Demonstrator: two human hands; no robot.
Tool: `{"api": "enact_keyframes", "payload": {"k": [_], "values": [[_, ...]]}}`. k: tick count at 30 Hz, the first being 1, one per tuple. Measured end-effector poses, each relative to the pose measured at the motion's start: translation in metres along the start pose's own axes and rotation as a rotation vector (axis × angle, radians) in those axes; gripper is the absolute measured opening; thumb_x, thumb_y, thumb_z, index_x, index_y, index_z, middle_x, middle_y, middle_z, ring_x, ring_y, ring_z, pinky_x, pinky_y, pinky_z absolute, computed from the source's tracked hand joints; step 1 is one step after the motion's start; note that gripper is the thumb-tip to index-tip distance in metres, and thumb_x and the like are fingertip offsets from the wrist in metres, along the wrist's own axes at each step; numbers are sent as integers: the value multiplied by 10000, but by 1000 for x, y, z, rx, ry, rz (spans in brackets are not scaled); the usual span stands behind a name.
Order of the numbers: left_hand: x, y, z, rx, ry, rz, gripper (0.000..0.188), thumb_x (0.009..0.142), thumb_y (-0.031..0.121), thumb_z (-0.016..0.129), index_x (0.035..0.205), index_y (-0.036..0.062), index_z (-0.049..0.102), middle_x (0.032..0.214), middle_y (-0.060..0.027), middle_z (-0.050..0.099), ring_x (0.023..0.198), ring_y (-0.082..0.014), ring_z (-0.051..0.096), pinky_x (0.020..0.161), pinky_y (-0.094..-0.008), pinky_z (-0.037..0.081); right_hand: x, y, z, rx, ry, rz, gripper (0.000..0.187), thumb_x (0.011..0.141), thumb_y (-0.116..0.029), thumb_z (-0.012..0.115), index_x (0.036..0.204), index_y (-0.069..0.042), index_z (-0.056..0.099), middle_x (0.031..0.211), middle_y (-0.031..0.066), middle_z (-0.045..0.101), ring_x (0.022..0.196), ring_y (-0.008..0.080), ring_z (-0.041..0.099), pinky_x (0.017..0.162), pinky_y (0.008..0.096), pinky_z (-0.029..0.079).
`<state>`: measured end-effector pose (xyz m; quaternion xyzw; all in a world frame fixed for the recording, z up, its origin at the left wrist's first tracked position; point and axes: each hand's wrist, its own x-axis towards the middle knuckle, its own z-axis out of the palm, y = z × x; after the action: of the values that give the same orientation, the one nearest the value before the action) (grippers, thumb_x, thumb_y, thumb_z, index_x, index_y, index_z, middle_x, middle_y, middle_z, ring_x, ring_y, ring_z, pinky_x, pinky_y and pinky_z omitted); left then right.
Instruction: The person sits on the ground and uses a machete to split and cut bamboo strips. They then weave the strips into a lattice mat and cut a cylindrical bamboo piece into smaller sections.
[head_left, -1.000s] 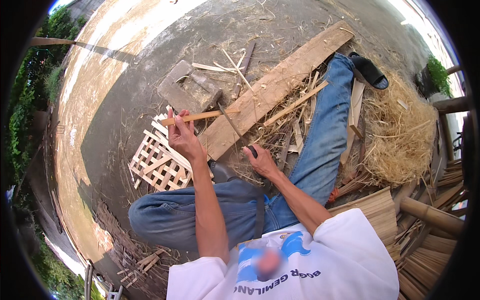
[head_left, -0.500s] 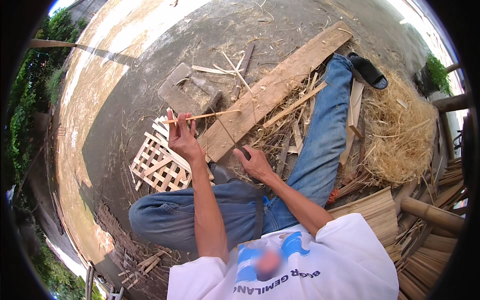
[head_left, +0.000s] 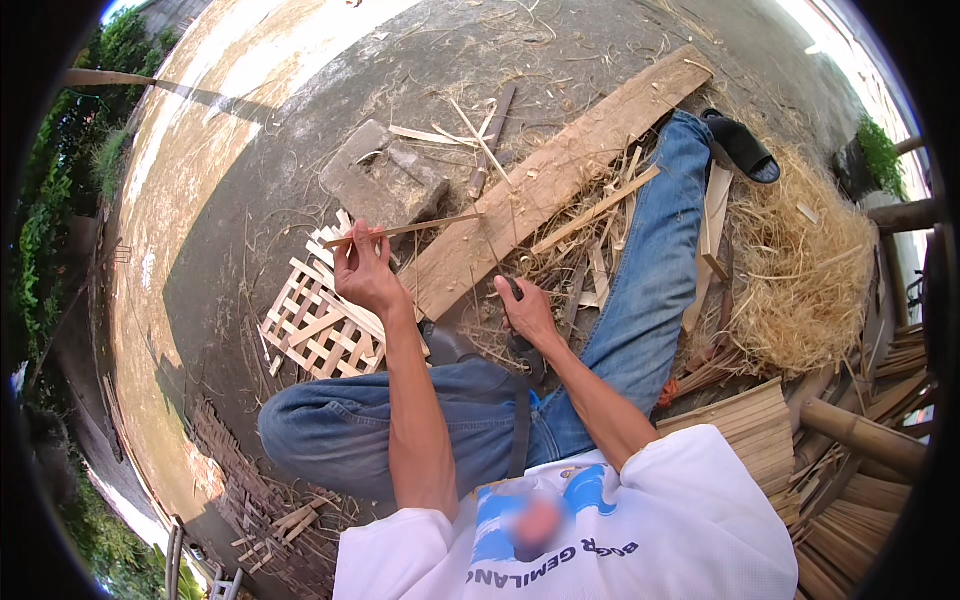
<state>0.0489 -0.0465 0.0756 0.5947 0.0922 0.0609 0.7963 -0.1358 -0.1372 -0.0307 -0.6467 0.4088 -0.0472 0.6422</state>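
A thin bamboo strip [head_left: 432, 226] is pinched in the raised fingers of my left hand [head_left: 370, 275]. Its far end reaches over the wooden plank [head_left: 560, 165], which lies slantwise on the ground. To the right, my right hand [head_left: 530, 315] is closed around the dark handle of a knife [head_left: 516, 289]. The narrow blade points up and left over the plank, hard to make out against it, and looks apart from the strip. Below my left hand lies a woven lattice of pale strips [head_left: 318, 325], partly hidden by my wrist.
A stone block [head_left: 375, 185] sits beyond my left hand, with loose strips [head_left: 440, 136] behind it. Offcuts [head_left: 600, 215] lie between the plank and my outstretched leg. At right are a heap of shavings [head_left: 800, 270], a sandal [head_left: 742, 147] on my foot and bamboo poles [head_left: 860, 432].
My right hand has moved a little right, taking the knife blade away from the strip it crossed before. The strip has turned and now shows a darker side.
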Motion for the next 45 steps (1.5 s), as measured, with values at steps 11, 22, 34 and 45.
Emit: {"api": "enact_keyframes", "payload": {"k": [11,22,34,45], "values": [[6,-7,-6,-17,42,-49,204,943,173,741,1055,17,673,938,-78,725,849,-168,697,772,-339,590,22,43,-6,-135,60,-76,499,974,-460,631,883,31,615,647,176,606,629,275,649,614,402,486],[-1,0,-9,11,-346,42,356,1072,247,516,1326,-1,551,1324,-173,629,1219,-260,632,1012,-374,544,-42,-58,9,-26,-208,-257,521,995,-483,594,908,30,622,629,109,561,555,180,562,567,348,462],[-6,1,-2,32,-345,39,343,1075,234,506,1314,-8,541,1281,-177,642,1207,-271,635,1033,-377,548,-11,8,0,-10,-47,-66,607,983,-535,577,922,66,631,587,137,602,536,226,672,552,377,522],[1,11,-3,66,-311,100,354,1092,248,465,1341,6,533,1127,-145,673,1044,-237,683,943,-358,564,6,31,-3,138,-31,123,573,975,-544,599,870,20,609,638,85,621,541,185,633,522,341,494]]}}
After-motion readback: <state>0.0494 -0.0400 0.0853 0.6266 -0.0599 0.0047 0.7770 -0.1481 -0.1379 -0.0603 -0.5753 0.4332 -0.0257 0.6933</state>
